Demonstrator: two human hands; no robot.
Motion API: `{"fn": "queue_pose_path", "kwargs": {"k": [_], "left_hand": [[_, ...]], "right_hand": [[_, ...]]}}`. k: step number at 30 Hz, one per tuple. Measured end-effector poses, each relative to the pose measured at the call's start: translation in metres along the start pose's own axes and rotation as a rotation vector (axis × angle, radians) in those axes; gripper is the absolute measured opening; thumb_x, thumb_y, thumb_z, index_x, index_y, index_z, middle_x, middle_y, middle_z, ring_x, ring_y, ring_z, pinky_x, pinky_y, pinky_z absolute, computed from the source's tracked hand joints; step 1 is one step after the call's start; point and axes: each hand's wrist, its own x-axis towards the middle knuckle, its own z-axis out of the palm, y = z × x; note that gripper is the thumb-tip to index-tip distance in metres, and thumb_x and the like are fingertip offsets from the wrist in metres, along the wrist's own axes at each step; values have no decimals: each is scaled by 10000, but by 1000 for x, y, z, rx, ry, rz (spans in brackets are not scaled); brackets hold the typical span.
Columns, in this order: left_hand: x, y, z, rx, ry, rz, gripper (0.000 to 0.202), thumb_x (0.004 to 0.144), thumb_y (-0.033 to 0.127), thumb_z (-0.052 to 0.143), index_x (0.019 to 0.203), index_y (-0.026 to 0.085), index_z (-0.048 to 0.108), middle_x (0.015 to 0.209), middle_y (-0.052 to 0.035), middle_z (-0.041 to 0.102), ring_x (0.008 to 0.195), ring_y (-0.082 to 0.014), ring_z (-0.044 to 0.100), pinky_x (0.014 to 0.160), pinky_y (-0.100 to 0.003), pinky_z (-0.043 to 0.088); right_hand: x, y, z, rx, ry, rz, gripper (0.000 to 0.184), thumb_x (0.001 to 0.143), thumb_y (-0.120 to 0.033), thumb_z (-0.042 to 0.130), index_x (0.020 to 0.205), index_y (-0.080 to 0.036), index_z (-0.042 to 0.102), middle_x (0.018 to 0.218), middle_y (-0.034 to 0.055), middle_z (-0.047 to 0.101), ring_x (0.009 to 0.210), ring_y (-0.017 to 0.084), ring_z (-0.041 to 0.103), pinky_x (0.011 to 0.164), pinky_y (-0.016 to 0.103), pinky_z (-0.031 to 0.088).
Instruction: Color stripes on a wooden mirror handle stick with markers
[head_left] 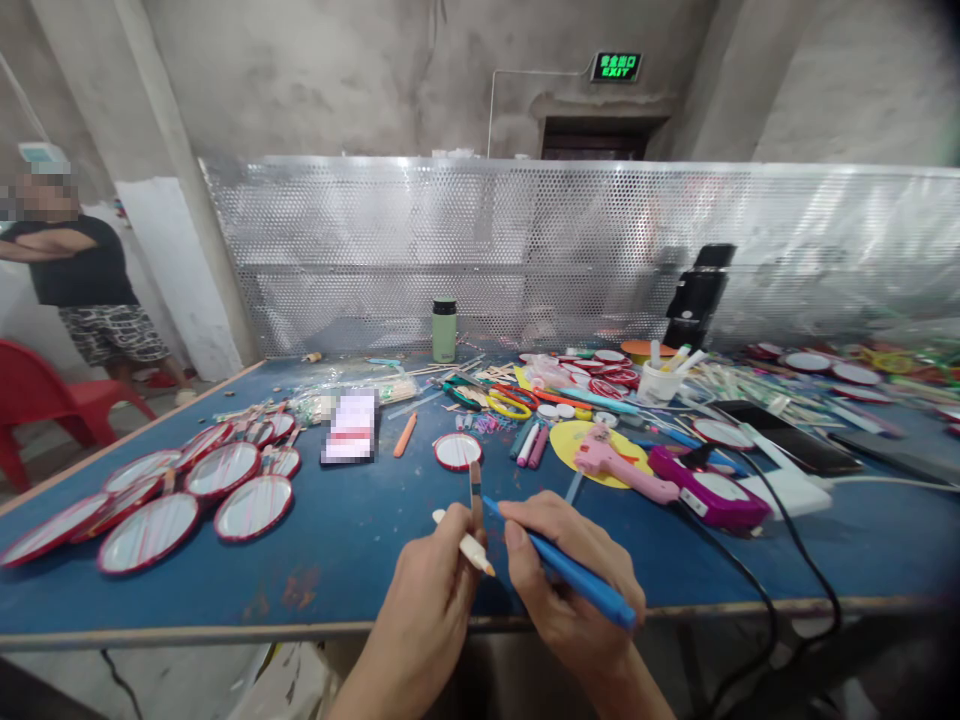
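My left hand [435,575] is closed around the flat wooden stick [475,482] of a small round disc [457,451] with a pale, shiny face and a red rim. A cream marker [472,553] with an orange tip also lies between its fingers. In my right hand [574,570] is a blue marker [581,577], held like a pen, with its tip close to the stick; I cannot tell whether they touch. Ahead of my hands are several short markers [529,445], an orange marker [406,435] and a pink glue gun [622,468] on a yellow disc [564,440].
Several red-rimmed discs [150,533] are piled at left, near a phone [351,427]. Scissors [510,403], a white cup of pens [660,383] and a green bottle [444,332] stand or lie farther back. Black cables [787,510] run off the right side. A person [82,260] stands far left.
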Motion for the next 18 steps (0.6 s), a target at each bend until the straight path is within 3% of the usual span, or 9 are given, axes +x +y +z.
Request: {"fn": "queue_pose_path", "kwargs": {"k": [18], "left_hand": [[1,5,-1,1,3,-6,206,1007,278,366,815,223,420,695,60,506,620,-118,422,583,-224,275]], "right_hand": [[1,-1,0,-19,8,15,143,862,-62,595,936,-168,656,772,18,702,706,126,681,638,233,526]]}}
